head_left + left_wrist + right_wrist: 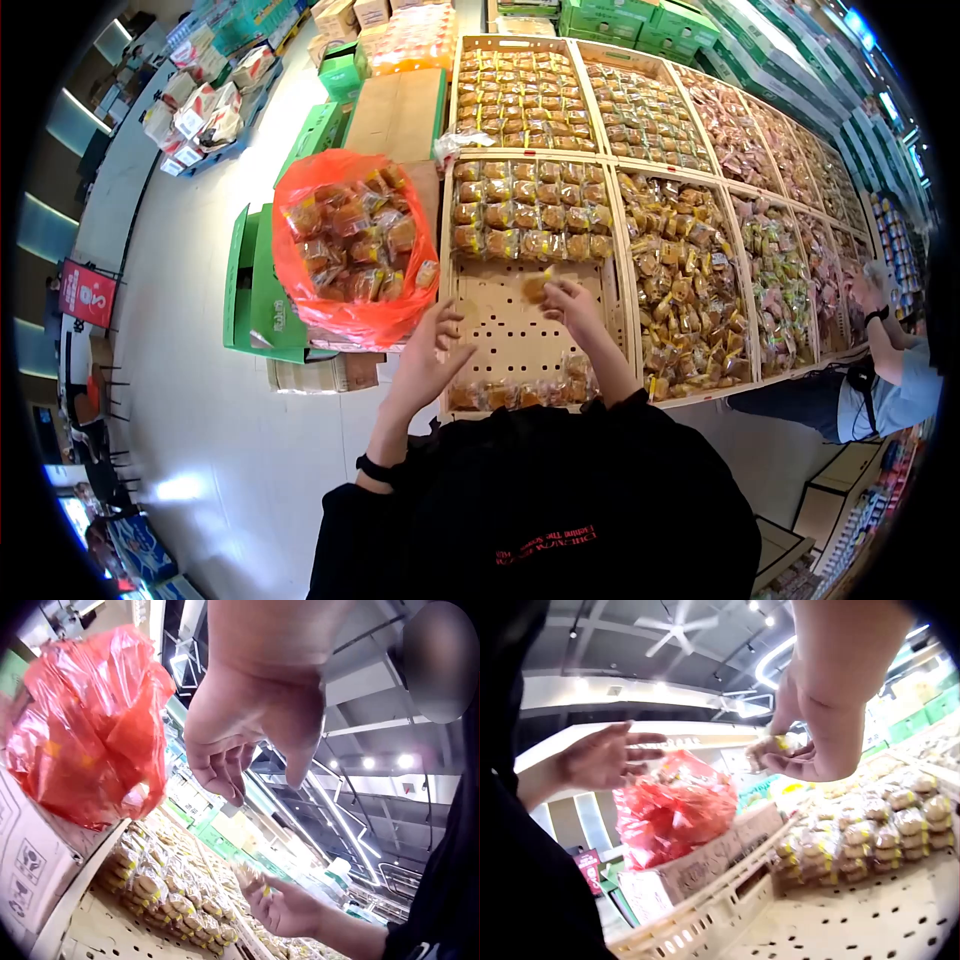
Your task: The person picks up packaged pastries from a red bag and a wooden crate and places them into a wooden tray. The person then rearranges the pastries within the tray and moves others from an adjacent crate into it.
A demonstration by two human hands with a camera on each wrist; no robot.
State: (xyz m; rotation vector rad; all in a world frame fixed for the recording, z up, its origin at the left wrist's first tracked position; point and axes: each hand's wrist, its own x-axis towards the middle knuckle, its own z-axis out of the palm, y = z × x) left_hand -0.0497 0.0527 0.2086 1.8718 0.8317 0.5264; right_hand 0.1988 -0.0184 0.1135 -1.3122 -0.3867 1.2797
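Observation:
My right hand (572, 308) pinches a small wrapped bun (537, 289) above the perforated bottom of a crate (500, 345); the right wrist view shows the clear wrapper of this bun (765, 750) between thumb and fingers. My left hand (428, 352) hovers over the crate's left side, fingers spread and loosely bent, holding nothing. To its left, a red plastic bag (290, 255) full of wrapped buns stands open on a box. Rows of wrapped buns (530, 215) fill the crate's far part, and more buns (520, 393) lie along its near edge.
More crates of packaged food, one with loosely piled packs (690, 290), stand to the right and behind. Green cartons (262, 290) sit by the red bag. Another person (880, 350) stands at the far right by the crates. A pallet with bags (215, 125) is at the back left.

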